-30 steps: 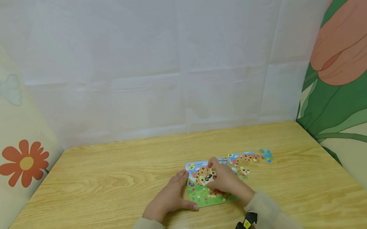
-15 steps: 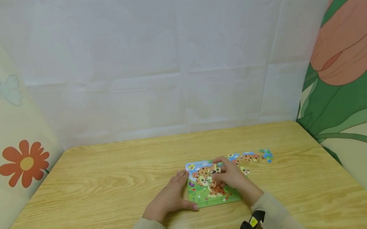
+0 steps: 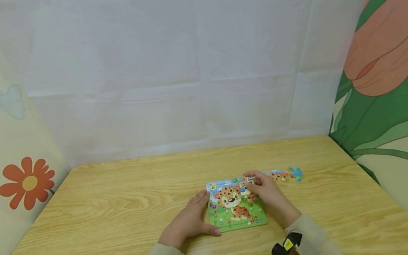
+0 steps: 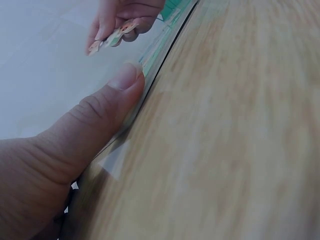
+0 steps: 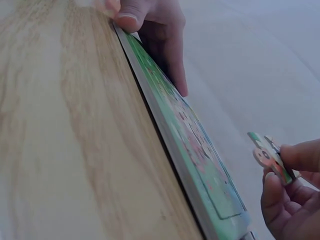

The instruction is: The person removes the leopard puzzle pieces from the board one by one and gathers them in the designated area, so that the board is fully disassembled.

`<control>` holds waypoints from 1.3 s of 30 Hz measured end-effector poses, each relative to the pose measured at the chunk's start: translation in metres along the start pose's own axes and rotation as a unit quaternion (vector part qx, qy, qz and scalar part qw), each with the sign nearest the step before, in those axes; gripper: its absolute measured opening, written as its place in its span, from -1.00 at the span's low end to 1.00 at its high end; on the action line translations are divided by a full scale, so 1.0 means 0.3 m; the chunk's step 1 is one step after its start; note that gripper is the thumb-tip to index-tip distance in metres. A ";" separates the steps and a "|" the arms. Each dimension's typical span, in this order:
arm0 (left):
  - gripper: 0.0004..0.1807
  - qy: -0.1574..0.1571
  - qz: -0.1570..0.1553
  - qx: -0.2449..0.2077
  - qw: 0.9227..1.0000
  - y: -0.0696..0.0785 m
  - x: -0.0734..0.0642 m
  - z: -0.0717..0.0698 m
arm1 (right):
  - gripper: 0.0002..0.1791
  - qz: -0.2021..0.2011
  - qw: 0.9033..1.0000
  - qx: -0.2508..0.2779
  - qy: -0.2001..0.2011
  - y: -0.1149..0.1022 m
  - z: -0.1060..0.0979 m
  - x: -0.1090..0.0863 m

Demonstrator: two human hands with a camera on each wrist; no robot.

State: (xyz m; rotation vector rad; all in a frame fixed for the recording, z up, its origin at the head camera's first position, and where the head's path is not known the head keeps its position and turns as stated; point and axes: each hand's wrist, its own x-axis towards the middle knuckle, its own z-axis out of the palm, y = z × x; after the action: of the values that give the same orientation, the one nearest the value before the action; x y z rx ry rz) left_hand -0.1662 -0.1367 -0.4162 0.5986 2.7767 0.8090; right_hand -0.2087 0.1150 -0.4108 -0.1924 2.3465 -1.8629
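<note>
A square leopard picture board (image 3: 226, 215), printed with green grass and blue sky, lies flat on the table. My left hand (image 3: 189, 218) rests along its left side with fingers extended, and the thumb (image 4: 102, 107) touches the near edge. Above the board's upper right corner, my right hand (image 3: 271, 195) pinches jigsaw pieces (image 5: 270, 157) between thumb and fingers. These pieces show spotted leopard parts and some green, and they are held off the board, tilted. How many there are is hard to tell. The right hand covers part of the board's right side.
More jigsaw pieces (image 3: 277, 175) lie in a row beyond the right hand, with blue and green ones (image 3: 297, 173) at its far right end. The wooden table (image 3: 124, 201) meets a white sheet (image 3: 153, 87) at the back, and flower-printed panels (image 3: 390, 106) stand at both sides.
My right hand has moved right from the board's middle, the jigsaw pieces in its fingers, uncovering the leopard's face. A loose piece right of the board is now out of sight. The left hand stays put.
</note>
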 end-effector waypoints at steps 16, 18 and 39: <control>0.30 0.007 0.006 0.001 1.000 -0.004 0.001 0.005 | -0.61 -0.027 0.998 -0.042 0.050 0.006 -0.080 -0.009; 0.29 0.007 0.007 0.002 1.000 -0.003 0.001 0.006 | -0.61 -0.016 0.998 -0.039 0.055 0.009 -0.087 -0.011; 0.29 0.004 0.005 0.009 1.000 -0.003 0.002 0.003 | -0.61 0.015 0.994 -0.017 0.104 0.047 -0.164 -0.032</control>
State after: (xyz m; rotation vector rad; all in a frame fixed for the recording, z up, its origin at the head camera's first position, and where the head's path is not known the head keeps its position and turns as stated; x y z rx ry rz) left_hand -0.1668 -0.1366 -0.4175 0.6145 2.7929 0.7922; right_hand -0.2088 0.1672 -0.4133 0.0360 2.4990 -1.9142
